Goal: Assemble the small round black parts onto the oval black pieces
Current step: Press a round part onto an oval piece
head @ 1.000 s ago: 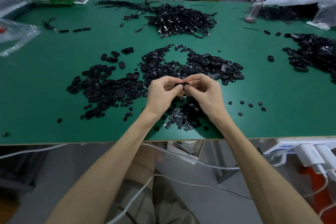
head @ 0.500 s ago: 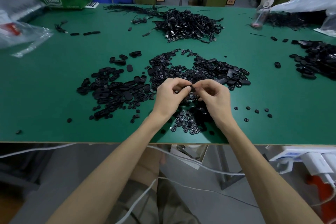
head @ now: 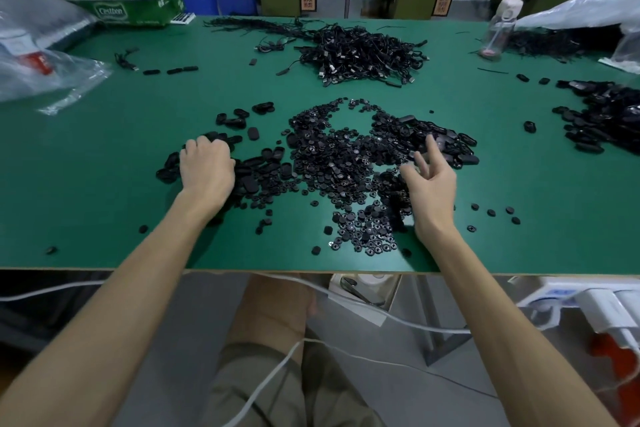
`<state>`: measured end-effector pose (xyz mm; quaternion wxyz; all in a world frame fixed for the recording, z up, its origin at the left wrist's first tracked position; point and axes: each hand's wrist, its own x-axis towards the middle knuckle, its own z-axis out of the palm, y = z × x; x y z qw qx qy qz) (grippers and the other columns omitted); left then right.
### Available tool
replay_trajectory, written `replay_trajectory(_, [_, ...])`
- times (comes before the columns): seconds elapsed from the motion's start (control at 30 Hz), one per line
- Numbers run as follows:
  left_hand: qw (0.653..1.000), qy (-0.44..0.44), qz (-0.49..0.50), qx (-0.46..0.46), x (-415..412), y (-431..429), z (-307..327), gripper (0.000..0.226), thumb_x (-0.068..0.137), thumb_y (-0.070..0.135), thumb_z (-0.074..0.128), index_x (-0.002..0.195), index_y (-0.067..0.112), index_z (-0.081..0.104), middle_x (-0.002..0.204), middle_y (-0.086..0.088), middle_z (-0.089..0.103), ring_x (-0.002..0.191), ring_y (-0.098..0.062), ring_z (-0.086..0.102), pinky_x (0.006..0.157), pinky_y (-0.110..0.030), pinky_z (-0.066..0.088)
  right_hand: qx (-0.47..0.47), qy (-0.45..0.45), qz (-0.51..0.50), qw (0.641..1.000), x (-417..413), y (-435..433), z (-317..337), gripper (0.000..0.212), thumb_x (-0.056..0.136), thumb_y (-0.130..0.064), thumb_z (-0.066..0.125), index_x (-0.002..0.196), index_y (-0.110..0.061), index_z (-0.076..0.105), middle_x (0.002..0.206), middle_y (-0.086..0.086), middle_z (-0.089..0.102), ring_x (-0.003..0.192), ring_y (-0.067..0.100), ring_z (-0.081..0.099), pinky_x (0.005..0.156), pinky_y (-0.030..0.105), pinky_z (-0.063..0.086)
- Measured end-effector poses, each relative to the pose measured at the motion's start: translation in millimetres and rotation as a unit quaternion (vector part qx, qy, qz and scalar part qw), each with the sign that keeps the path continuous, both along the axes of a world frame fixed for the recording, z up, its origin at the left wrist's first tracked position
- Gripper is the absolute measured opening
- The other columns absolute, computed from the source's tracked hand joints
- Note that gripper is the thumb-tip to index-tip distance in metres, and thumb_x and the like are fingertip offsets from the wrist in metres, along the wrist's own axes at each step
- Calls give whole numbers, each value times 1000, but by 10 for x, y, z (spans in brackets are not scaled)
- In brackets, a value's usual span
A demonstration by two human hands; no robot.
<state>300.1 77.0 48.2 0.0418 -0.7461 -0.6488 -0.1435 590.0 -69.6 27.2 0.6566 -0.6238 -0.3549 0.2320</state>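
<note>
Head view: the left hand sits knuckles-up on the oval black pieces heaped left of centre on the green table, fingers curled under; whether they grip one, I cannot tell. The right hand is spread loose and empty over the small round black parts piled at centre.

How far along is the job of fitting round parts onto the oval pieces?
Done: possibly the heap at far right; I cannot tell. In hand: left hand curls into the oval pieces, right hand open over the round parts. Left: both big piles.
</note>
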Motion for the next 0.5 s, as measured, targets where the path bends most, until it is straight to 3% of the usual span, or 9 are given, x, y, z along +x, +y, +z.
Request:
replay_trajectory(0.1, [1000,8,1,27,-13,21,-53,24,100,18,68,88,-2,62,108,-27,63,109,-44,54,98,-52,41,-60,-215,31,974,-53,13,22,43,96,-19,69,138,-19,64,149,-2,56,139,13,48,121,39,36])
replay_trajectory(0.2, [998,-22,-10,57,-9,28,-93,17,99,13,69,107,-1,68,109,-23,66,109,-41,56,97,-50,43,-140,-358,106,917,-134,48,0,42,93,-38,74,131,-21,69,142,-4,60,139,20,40,112,32,28])
replay_trajectory(0.27, [996,-57,-33,57,9,0,-92,15,100,12,67,111,2,68,109,-20,67,106,-38,59,95,-50,47,-169,-386,119,899,-156,78,-20,40,93,-42,73,127,-21,72,140,-2,61,136,24,38,110,35,30])
replay_trajectory(0.4, [979,-172,-96,45,134,-152,-56,14,104,19,61,115,11,63,112,-12,65,95,-28,65,86,-45,54,-145,-372,96,912,-138,101,-54,21,93,-32,75,109,-19,78,121,0,63,119,22,42,95,28,32])
replay_trajectory(0.5, [948,-282,-143,17,321,-270,21,16,104,22,62,119,20,66,111,-4,63,70,-17,69,76,-31,56,-139,-360,95,918,-135,107,-63,11,91,-27,77,99,-20,78,108,-3,61,111,21,41,85,26,27])
